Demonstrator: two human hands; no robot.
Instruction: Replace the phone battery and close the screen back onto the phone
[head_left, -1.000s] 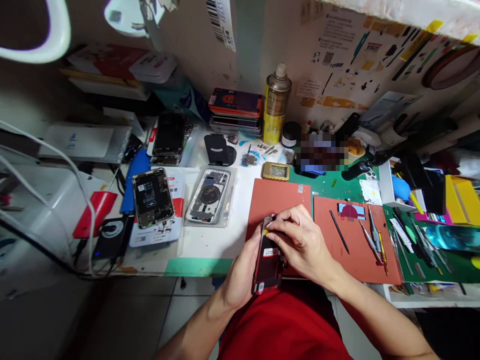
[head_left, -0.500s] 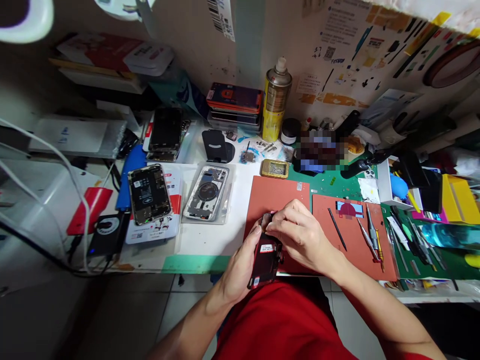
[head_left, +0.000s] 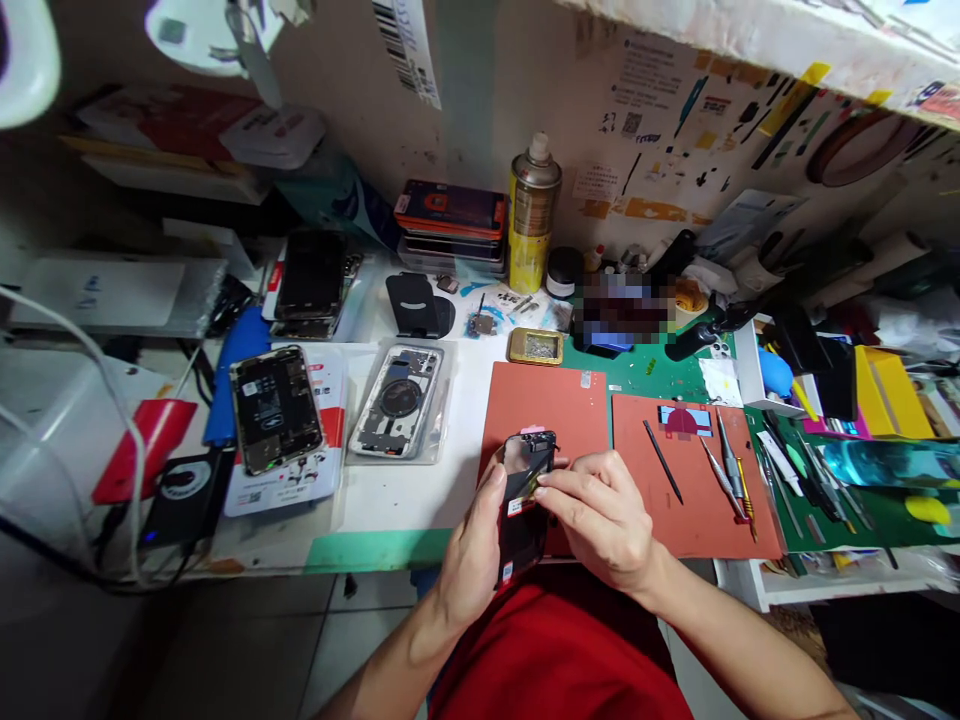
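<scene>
A dark phone panel [head_left: 523, 530] with a small white label is held upright above the near edge of the red-brown mat [head_left: 555, 400]. My left hand [head_left: 472, 545] grips its left side, thumb along the edge. The fingers of my right hand [head_left: 607, 515] are pinched together at the panel's right edge, beside the label; whatever lies between the fingertips is too small to make out. The panel's upper part, with small parts along its top edge, shows above both hands.
Left of the mat are an opened phone [head_left: 277, 410] and a phone housing in a clear tray [head_left: 399, 400]. Behind stand a small metal tin [head_left: 535, 346] and a yellow spray can [head_left: 532, 220]. A second mat [head_left: 637, 480] at right holds a black stick [head_left: 663, 460] and screwdrivers.
My right hand has moved down from the panel's top to its right edge, uncovering the upper part. The whole view has shifted slightly.
</scene>
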